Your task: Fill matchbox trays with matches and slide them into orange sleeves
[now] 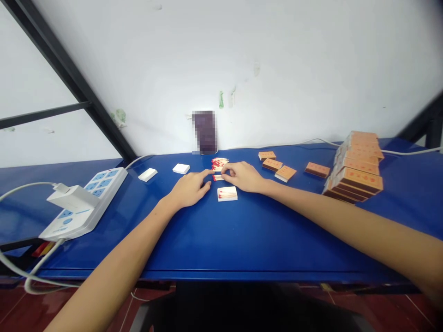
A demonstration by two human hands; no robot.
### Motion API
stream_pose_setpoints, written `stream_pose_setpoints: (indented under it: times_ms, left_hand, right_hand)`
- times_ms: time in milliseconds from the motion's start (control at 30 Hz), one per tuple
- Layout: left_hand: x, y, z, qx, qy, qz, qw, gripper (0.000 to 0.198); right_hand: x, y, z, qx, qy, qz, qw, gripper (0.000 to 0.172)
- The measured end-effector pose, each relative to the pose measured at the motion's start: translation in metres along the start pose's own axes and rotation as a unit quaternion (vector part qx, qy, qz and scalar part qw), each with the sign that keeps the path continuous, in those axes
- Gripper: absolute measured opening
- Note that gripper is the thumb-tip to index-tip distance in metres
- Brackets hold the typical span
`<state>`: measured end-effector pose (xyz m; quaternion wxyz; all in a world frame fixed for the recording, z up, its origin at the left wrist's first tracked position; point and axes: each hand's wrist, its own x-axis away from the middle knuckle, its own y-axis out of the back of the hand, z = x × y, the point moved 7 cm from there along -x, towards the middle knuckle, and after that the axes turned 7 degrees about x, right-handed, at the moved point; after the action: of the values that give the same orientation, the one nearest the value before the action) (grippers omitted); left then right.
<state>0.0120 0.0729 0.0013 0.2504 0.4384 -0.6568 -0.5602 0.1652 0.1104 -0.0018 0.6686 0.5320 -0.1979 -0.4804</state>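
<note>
On my feed the small row of matches (217,178) lies on the blue table (249,240) in the gap between the two hands, its long axis running left to right, red heads toward the left and bare sticks toward the right. The right hand (244,176) is the nearer one to it: I see its thumb and forefinger curled toward each other at the stick ends, though I can't make out whether they grip any of the sticks. The left hand (190,189) comes in from the head side with its forefinger stretched out and its thumb spread well away from it; I see nothing pinched between them, and the forefinger's tip sits just beside the heads, whether touching or not I can't say. Just beyond the row, toward the wall (294,69), I have the heap of matches (219,163), messier, with heads mixed among the sticks. On my side of the row sits the white tray (227,194), just below the right fingertips, and the matches inside it lie crosswise too, heads left, so I judge the two directions nearly agree.
</note>
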Motion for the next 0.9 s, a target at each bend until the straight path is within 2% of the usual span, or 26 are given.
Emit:
stream_pose_setpoints:
  times_ms: [200, 333, 433, 600, 900]
  left_hand:
    - [0.0, -0.001, 0.0, -0.004, 0.001, 0.011, 1.0, 0.042]
    - [0.0, -0.001, 0.0, 0.0, -0.004, 0.012, 1.0, 0.042]
    - [0.0, -0.001, 0.0, -0.003, -0.006, 0.009, 1.0, 0.042]
    - [0.001, -0.003, 0.001, -0.009, -0.005, 0.006, 1.0, 0.044]
    - [0.001, -0.003, 0.001, -0.01, -0.003, 0.008, 1.0, 0.043]
  right_hand:
    - [0.0, -0.002, -0.002, -0.008, 0.013, -0.009, 1.0, 0.017]
    - [0.004, 0.005, 0.007, -0.046, 0.062, -0.031, 0.997, 0.03]
    - [0.007, 0.006, 0.014, -0.044, 0.093, -0.018, 0.995, 0.038]
    - [0.007, 0.001, 0.015, -0.004, 0.101, 0.001, 0.995, 0.043]
    - [0.007, 0.004, 0.016, -0.003, 0.102, -0.011, 0.995, 0.044]
